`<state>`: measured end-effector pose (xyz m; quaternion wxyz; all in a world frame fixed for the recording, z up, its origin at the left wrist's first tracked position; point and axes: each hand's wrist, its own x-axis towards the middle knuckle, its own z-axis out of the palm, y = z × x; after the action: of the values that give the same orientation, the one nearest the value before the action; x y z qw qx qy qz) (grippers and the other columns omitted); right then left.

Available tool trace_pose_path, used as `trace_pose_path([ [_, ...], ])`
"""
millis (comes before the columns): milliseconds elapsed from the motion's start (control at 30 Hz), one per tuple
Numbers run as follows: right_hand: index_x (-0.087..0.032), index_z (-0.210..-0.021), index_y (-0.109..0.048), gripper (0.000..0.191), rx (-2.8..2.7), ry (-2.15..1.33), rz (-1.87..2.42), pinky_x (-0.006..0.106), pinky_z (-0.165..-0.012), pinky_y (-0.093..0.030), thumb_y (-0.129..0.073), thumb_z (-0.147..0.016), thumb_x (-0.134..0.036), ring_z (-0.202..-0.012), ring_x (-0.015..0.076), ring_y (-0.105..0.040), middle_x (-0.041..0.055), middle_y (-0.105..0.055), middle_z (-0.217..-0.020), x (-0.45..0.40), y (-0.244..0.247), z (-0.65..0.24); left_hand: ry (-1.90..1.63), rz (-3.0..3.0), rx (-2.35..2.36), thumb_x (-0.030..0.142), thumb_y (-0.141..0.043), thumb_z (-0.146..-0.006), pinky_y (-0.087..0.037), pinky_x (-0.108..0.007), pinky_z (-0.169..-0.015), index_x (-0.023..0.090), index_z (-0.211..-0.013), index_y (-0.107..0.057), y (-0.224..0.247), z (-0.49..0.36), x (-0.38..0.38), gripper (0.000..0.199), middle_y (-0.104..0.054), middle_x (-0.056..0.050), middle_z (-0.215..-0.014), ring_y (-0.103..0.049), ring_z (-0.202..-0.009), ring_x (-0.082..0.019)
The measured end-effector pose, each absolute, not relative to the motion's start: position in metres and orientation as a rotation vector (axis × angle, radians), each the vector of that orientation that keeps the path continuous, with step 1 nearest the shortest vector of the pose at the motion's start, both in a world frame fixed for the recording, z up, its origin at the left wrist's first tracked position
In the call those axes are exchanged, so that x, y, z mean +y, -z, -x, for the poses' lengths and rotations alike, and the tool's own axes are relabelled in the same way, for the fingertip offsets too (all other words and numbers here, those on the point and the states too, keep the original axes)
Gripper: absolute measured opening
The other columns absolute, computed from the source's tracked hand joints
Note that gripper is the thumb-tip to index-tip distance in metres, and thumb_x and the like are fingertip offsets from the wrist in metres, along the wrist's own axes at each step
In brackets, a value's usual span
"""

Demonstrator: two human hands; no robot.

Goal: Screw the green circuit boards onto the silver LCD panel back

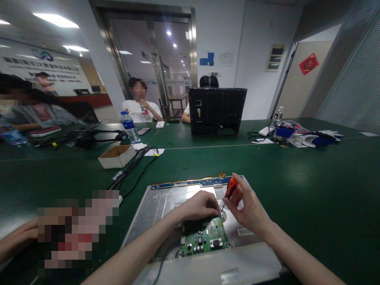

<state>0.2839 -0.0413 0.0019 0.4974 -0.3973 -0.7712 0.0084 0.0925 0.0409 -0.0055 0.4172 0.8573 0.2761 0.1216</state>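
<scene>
An orange and black screwdriver (231,187) is held by its handle in the fingers of my right hand (247,208). Its thin shaft slants down to the upper corner of a green circuit board (204,238). Close beside the tip, my left hand (202,206) has its fingers pinched together; what they hold, if anything, is hidden. Under both hands lies a silvery metal display panel (157,209), with the board on its back. A blue strip board (178,184) runs along the panel's far edge. My left forearm covers part of the panel.
A shallow open box (116,160) and black cables (133,168) lie left of the panel. Farther off stand a water bottle (130,126) and a black monitor casing (218,111). Gloves and bags (303,136) are piled at right. Another person's hand (20,237) is at left; people sit across.
</scene>
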Motion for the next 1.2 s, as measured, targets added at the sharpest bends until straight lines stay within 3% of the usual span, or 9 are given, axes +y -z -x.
trace_pose_path([
  [500, -0.026, -0.158, -0.020, 0.066, -1.870, -0.082, 0.932, 0.022, -0.048, -0.053, -0.049, -0.099, -0.018, -0.052, 0.0127, -0.063, 0.0014, -0.070, -0.085, -0.0423, -0.0032, -0.2832, -0.285, -2.141, 0.709, 0.017, -0.073, -0.079, -0.045, -0.022, -0.067, 0.015, -0.078, -0.078, 0.0062, -0.0925, 0.0403, 0.005, -0.071, 0.000, -0.072, -0.062, -0.070, -0.016],
  [767, -0.028, -0.156, -0.022, 0.062, -1.871, -0.009, 0.974, 0.018, -0.043, -0.048, -0.053, -0.102, -0.027, -0.046, 0.0112, -0.059, -0.0061, -0.060, -0.070, -0.0390, 0.0004, -0.2859, -0.290, -2.146, 0.709, 0.017, -0.075, -0.079, -0.044, -0.022, -0.066, 0.015, -0.081, -0.079, 0.0042, -0.0922, 0.0400, 0.005, -0.071, 0.000, -0.073, -0.062, -0.070, -0.016],
  [1000, -0.027, -0.158, -0.017, 0.068, -1.875, -0.095, 0.939, 0.023, -0.049, -0.055, -0.049, -0.098, -0.018, -0.054, 0.0128, -0.065, 0.0049, -0.072, -0.095, -0.0414, -0.0022, -0.2845, -0.303, -2.134, 0.712, 0.017, -0.074, -0.078, -0.045, -0.022, -0.067, 0.015, -0.079, -0.079, 0.0071, -0.0930, 0.0402, 0.005, -0.072, 0.000, -0.073, -0.062, -0.070, -0.016],
  [1200, -0.028, -0.157, -0.021, 0.066, -1.846, -0.076, 0.959, 0.023, -0.047, -0.054, -0.052, -0.099, -0.020, -0.052, 0.0133, -0.064, 0.0003, -0.071, -0.082, -0.0396, -0.0007, -0.2851, -0.302, -2.132, 0.691, 0.016, -0.074, -0.078, -0.044, -0.022, -0.066, 0.015, -0.076, -0.077, 0.0066, -0.0938, 0.0410, 0.004, -0.071, 0.000, -0.070, -0.061, -0.068, -0.016],
])
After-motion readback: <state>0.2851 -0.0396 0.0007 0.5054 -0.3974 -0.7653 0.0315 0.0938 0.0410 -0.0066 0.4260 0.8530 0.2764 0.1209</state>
